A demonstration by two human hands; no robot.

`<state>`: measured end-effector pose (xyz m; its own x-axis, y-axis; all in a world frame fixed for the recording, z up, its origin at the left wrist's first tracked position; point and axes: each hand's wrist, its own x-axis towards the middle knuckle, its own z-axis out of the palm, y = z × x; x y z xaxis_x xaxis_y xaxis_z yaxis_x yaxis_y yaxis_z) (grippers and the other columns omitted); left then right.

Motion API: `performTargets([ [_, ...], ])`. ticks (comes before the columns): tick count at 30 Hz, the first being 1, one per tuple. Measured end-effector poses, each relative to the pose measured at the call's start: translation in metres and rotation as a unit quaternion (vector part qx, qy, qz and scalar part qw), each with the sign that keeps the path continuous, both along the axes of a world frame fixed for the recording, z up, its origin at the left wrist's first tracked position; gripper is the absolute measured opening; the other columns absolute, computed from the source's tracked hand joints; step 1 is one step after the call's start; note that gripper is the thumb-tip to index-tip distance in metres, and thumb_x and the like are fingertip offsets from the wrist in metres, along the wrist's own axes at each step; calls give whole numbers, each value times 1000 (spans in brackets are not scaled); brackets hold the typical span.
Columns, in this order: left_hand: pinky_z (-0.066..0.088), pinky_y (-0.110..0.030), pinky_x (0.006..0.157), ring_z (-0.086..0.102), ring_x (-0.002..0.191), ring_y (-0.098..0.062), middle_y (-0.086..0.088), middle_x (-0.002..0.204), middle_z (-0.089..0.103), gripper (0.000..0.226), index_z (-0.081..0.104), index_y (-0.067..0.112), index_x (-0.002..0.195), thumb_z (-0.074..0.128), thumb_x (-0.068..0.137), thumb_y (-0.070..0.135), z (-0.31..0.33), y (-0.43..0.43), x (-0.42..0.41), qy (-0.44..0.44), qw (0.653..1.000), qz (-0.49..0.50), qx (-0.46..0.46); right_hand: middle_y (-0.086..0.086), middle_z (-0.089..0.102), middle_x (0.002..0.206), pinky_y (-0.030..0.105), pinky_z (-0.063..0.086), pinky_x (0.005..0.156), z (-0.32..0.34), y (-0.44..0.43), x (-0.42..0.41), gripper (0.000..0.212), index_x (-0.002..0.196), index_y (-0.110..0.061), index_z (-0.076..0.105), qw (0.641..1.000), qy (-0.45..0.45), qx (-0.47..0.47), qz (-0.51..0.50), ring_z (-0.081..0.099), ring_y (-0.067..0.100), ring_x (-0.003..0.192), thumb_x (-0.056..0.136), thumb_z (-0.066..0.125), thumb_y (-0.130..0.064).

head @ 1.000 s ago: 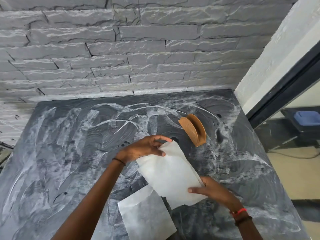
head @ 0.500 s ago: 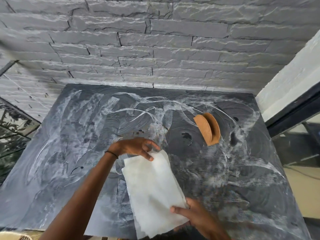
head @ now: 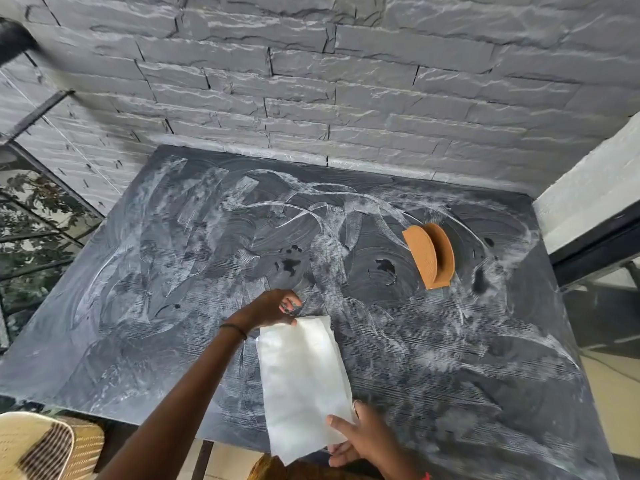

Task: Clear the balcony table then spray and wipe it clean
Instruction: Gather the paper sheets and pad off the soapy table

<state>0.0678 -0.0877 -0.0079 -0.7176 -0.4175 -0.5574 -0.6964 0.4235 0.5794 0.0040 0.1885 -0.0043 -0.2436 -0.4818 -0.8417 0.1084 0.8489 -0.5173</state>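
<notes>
A white paper sheet (head: 301, 382) is held over the table (head: 485, 375), toward 6 o'clock of its dark, white-smeared top. Its lower right edge is pinched by the right hand (head: 367, 441), thumb on top. The left hand (head: 273, 311), fingers curled, is set at the sheet's upper left corner; whether it grips cannot be told. An orange napkin holder (head: 429, 252) is stood upright at 2 o'clock.

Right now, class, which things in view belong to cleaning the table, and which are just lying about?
Belong to the job: smeared table, white paper gripped by the left hand and right hand, orange holder not yet cleared.
Just lying about: wicker chair, stone wall.
</notes>
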Motion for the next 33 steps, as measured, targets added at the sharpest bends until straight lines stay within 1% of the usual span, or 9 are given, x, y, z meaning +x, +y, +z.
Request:
performTargets([
  [3, 46, -23, 91, 63, 108, -28, -18, 116, 66, 35, 64, 1, 115, 74, 82, 7, -1, 6, 12, 45, 994, 54, -85, 15, 57, 119, 39, 58, 69, 12, -1, -5, 48, 126, -7, 45, 995, 68, 24, 73, 69, 26, 78, 90, 63, -34],
  [5, 47, -32, 97, 61, 109, -24, -13, 119, 64, 35, 64, 8, 117, 73, 84, 17, -3, 14, 22, 41, 987, 59, -143, 6, 61, 101, 39, 52, 73, 21, -4, -15, 19, 87, -25, 48, 968, 180, 46, 168, 64, 24, 85, 90, 60, -40],
  [6, 45, -36, 99, 58, 112, -23, -9, 123, 62, 39, 62, 13, 120, 73, 84, 23, -4, 17, 26, 25, 984, 53, -168, 6, 62, 103, 35, 47, 75, 22, -7, -23, 25, 77, -28, 41, 940, 251, 62, 225, 62, 24, 94, 91, 57, -42],
  [11, 34, -37, 103, 47, 125, -20, 1, 134, 52, 63, 48, 23, 135, 70, 81, 46, -11, 32, 31, -51, 972, 11, -228, 8, 62, 112, 30, 42, 89, 15, -61, -61, 29, 110, -10, 58, 886, 397, -87, 221, 55, 24, 111, 93, 56, -33],
  [15, 35, -35, 102, 46, 125, -20, 2, 134, 50, 67, 45, 26, 137, 70, 79, 48, -13, 40, 28, -56, 965, 15, -257, 7, 49, 133, 30, 28, 108, -1, -118, -71, 63, 134, -10, 48, 841, 387, -198, 323, 39, 24, 129, 83, 68, -41],
  [19, 35, -35, 99, 49, 121, -23, 0, 128, 54, 60, 50, 25, 133, 74, 79, 39, -16, 43, 32, 0, 966, 63, -251, 10, 50, 135, 38, 38, 104, -18, -149, -65, 84, 138, -9, 41, 777, 386, -191, 459, 41, 27, 127, 72, 75, -48],
  [22, 38, -35, 95, 52, 117, -23, 0, 123, 57, 52, 53, 23, 130, 72, 82, 29, -15, 41, 40, 38, 962, 104, -250, 12, 57, 125, 43, 46, 97, -22, -157, -62, 75, 126, -6, 49, 750, 396, -180, 499, 48, 31, 119, 68, 79, -42],
  [26, 43, -39, 92, 55, 111, -27, -6, 117, 61, 40, 58, 15, 123, 70, 85, 16, -11, 38, 45, 82, 952, 168, -241, 13, 64, 111, 40, 49, 77, -21, -157, -58, 55, 110, -10, 52, 762, 397, -157, 487, 61, 34, 104, 70, 79, -34],
  [33, 48, -44, 90, 59, 103, -33, -15, 113, 62, 33, 60, 7, 120, 65, 88, 8, -11, 28, 49, 117, 950, 201, -208, 7, 48, 72, 29, 27, 52, -23, -157, -59, 30, 66, -11, 43, 787, 330, -136, 504, 55, 32, 82, 72, 71, -21],
])
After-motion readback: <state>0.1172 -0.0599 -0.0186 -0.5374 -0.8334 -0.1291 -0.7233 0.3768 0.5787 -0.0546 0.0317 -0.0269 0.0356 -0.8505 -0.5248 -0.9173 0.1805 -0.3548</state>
